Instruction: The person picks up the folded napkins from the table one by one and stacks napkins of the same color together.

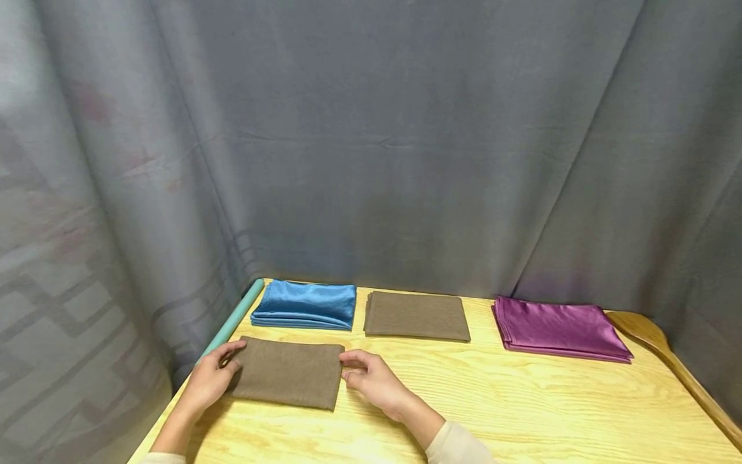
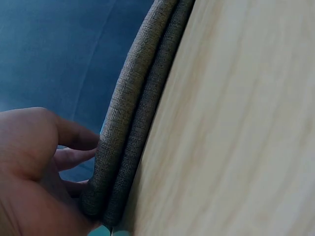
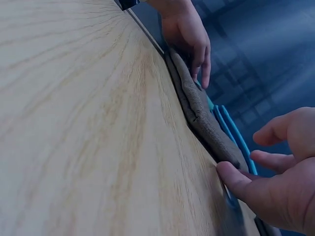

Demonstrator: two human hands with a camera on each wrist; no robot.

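From here I see a pale wooden bench [image 1: 551, 412] across the lower frame, a grey curtain [image 1: 382, 142] behind it. Left to right: a teal rod [image 1: 237, 316] along the left edge, a folded blue cloth [image 1: 307, 305], a brown cloth [image 1: 417, 316] near centre, a purple cloth [image 1: 562, 328], a wooden spoon [image 1: 643, 332] lower right. At lower left, in front of the blue one, lies the front cloth [image 1: 286, 372], brown and folded. The left hand [image 1: 210, 380] touches its left edge, grip relaxed; the right hand [image 1: 377, 385] touches its right end, fingers spread loosely.
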